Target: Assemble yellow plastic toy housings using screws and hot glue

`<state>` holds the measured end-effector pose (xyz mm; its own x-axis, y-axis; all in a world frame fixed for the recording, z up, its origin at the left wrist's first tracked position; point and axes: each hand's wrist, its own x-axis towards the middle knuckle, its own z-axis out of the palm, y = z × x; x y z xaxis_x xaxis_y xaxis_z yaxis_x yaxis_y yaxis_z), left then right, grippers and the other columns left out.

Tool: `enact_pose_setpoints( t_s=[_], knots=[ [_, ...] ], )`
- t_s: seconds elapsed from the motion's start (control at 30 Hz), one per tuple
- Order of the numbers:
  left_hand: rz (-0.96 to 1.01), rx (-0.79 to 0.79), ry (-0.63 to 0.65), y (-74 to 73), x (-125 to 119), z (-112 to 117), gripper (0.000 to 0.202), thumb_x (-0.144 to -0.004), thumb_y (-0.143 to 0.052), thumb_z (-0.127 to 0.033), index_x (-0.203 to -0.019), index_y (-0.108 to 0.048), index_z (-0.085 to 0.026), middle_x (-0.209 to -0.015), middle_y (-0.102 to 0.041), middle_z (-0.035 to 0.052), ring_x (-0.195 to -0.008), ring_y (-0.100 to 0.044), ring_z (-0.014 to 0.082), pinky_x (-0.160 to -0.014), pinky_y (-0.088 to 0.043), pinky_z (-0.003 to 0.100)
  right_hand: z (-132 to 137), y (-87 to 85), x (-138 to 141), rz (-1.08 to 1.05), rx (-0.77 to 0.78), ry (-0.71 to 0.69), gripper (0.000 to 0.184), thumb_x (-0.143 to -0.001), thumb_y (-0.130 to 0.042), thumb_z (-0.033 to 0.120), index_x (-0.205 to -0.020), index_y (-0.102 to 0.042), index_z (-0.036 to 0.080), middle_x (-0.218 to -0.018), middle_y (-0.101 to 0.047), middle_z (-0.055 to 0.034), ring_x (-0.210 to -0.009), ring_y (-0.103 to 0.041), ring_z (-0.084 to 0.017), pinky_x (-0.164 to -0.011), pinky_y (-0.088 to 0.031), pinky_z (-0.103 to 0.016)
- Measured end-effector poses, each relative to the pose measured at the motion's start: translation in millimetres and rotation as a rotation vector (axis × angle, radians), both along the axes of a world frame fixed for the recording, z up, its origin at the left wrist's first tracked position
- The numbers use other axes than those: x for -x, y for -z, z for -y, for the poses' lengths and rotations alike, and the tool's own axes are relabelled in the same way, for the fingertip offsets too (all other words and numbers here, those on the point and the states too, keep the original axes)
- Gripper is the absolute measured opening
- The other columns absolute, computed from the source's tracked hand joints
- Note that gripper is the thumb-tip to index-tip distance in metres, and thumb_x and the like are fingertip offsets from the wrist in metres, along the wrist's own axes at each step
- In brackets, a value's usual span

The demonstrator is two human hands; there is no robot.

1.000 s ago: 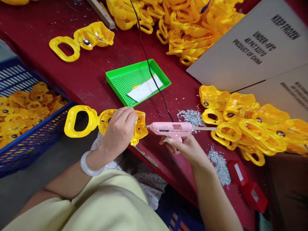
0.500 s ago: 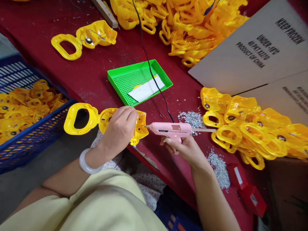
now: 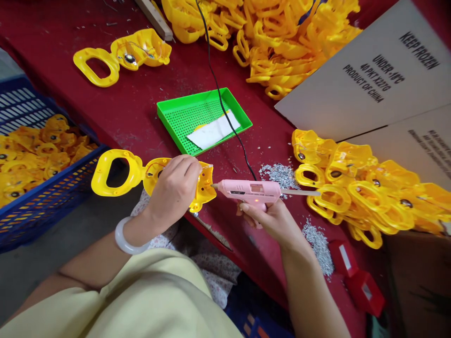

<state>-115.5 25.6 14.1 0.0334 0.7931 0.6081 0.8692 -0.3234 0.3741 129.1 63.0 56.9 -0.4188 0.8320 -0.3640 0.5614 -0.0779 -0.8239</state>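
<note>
My right hand point(image 3: 269, 218) is wrapped around the handle of a pink hot glue gun point(image 3: 252, 190), its nozzle pointing left. A glue stick point(image 3: 301, 192) juts from the gun's back end. The nozzle tip meets the right end of a yellow plastic shell point(image 3: 118, 172), which has a ring-shaped handle at its left end. My left hand point(image 3: 178, 183) lies over the shell's middle with curled fingers, gripping it; the fingertips and whatever is under them are hidden. The shell lies at the table's near edge.
Behind the hands is a green tray point(image 3: 169, 124) holding a white strip. Yellow shells point(image 3: 355, 188) are heaped at right beside a cardboard box point(image 3: 369, 75) and small silvery pieces point(image 3: 319, 246). A blue basket point(image 3: 66, 180) of shells stands left. A black cord point(image 3: 211, 65) crosses the tray.
Both hands, the glue gun and the shell hold nearly the same positions. The whole view has shifted very slightly.
</note>
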Motion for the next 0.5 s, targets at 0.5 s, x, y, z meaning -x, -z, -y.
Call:
enact_pose_setpoints(
  t_s=[0.5],
  knots=[
    [-0.005,-0.010,-0.041,0.3,-3.2,-1.9,0.019,-0.096,-0.041,-0.011,-0.090,-0.060,-0.011,-0.092,-0.066,0.0126,-0.094,-0.062,0.0248,-0.084,-0.055,0.040,-4.6,-6.2,2.0,-0.027,0.108,-0.036,0.035,-0.084,-0.066,0.049,-0.071,-0.067,0.015,-0.046,-0.052,0.0013,-0.042,-0.043,-0.008,-0.041,-0.032,-0.022]
  ],
)
